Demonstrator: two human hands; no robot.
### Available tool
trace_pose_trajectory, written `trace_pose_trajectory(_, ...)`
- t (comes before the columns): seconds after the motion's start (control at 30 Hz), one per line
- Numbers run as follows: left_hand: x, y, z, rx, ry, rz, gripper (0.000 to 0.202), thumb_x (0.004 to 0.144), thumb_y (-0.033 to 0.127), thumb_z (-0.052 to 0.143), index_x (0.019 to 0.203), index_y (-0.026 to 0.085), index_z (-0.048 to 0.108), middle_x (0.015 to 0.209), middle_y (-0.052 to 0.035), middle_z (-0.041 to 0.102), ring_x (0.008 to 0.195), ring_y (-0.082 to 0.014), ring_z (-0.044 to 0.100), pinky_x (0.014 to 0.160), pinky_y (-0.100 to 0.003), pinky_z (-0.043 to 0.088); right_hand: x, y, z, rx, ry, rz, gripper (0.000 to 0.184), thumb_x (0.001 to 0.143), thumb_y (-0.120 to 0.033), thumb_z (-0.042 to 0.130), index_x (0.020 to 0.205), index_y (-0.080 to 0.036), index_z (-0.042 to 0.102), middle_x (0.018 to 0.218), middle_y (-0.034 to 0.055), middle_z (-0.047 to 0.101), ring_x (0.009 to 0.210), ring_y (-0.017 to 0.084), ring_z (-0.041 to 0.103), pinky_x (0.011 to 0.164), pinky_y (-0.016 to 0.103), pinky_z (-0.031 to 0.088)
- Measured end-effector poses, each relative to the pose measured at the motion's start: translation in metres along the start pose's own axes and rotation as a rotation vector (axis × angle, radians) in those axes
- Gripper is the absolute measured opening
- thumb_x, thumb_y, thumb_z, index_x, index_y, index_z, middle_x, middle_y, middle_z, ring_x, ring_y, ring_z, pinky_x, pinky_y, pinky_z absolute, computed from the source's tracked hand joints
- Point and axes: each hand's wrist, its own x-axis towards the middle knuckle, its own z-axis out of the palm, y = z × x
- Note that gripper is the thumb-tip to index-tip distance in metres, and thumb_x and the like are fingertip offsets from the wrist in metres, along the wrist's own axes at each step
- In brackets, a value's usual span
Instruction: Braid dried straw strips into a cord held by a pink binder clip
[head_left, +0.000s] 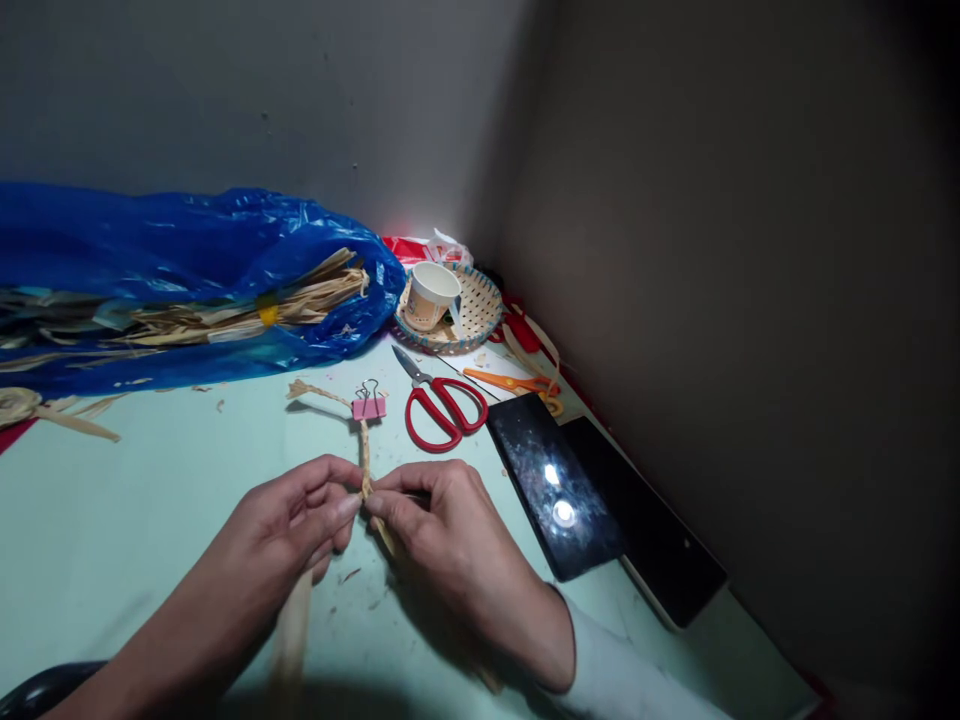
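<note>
A narrow braid of straw-coloured fibre (365, 448) runs down from a pink binder clip (369, 408), and a frayed tail sticks out to the clip's left. At the braid's lower end my left hand (296, 515) pinches from the left, thumb and fingertips together. From the right, my right hand (442, 525) closes on the same spot with thumb and forefinger. A loose flat strand (294, 625) hangs below my left hand. Another strand passes under my right hand, mostly hidden by it.
Red-handled scissors (446, 410) lie beyond my right hand, with orange scissors (510, 380) behind. Two dark phone-like devices (551, 480) overlap at right. A woven basket (480, 305) holds a paper cup (433, 295). A blue plastic bag (187, 240) with dried fibre bundles (315, 295) lies along the wall.
</note>
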Motion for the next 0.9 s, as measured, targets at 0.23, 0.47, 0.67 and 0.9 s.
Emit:
trace_pose_trajectory(0.23, -0.005, 0.007, 0.010, 0.068, 0.123, -0.023, 0.035, 0.082, 0.057, 0.069, 0.086, 0.022, 0.066, 0.069, 0.0042, 0.053, 0.064, -0.0129, 0.042, 0.054, -0.021, 0.035, -0.004, -0.009, -0.001, -0.273, 0.045, -0.065, 0.029, 0.093, -0.020, 0.057, 0.068, -0.015, 0.071, 0.061, -0.0018, 0.061, 0.058, 0.010, 0.045, 0.058, 0.026, 0.030)
trace_pose_trajectory(0.47, -0.007, 0.013, 0.017, 0.059, 0.210, -0.057, 0.029, 0.079, 0.051, 0.068, 0.078, 0.022, 0.065, 0.071, 0.0015, 0.063, 0.063, -0.0144, 0.048, 0.056, -0.024, 0.036, -0.008, -0.014, -0.004, -0.459, 0.030, -0.085, 0.026, 0.095, -0.019, 0.053, 0.079, -0.017, 0.074, 0.078, 0.0031, 0.071, 0.071, 0.014, 0.060, 0.065, 0.027, 0.038)
trace_pose_trajectory(0.67, -0.007, 0.019, 0.020, 0.206, 0.244, -0.089, 0.035, 0.074, 0.055, 0.069, 0.070, 0.021, 0.061, 0.057, 0.0069, 0.049, 0.055, -0.0109, 0.039, 0.052, -0.021, 0.030, -0.014, -0.016, 0.005, -0.647, 0.164, -0.203, 0.020, 0.094, -0.020, 0.056, 0.079, -0.017, 0.068, 0.076, 0.0017, 0.064, 0.071, 0.017, 0.058, 0.063, 0.031, 0.033)
trace_pose_trajectory(0.9, -0.007, 0.019, 0.022, 0.166, 0.229, -0.047, 0.036, 0.076, 0.054, 0.066, 0.066, 0.020, 0.056, 0.055, 0.0068, 0.050, 0.057, -0.0114, 0.042, 0.053, -0.021, 0.033, -0.022, -0.006, 0.029, -0.806, 0.374, -0.313, 0.021, 0.091, -0.012, 0.057, 0.071, -0.020, 0.059, 0.068, -0.0003, 0.057, 0.064, 0.018, 0.055, 0.057, 0.033, 0.029)
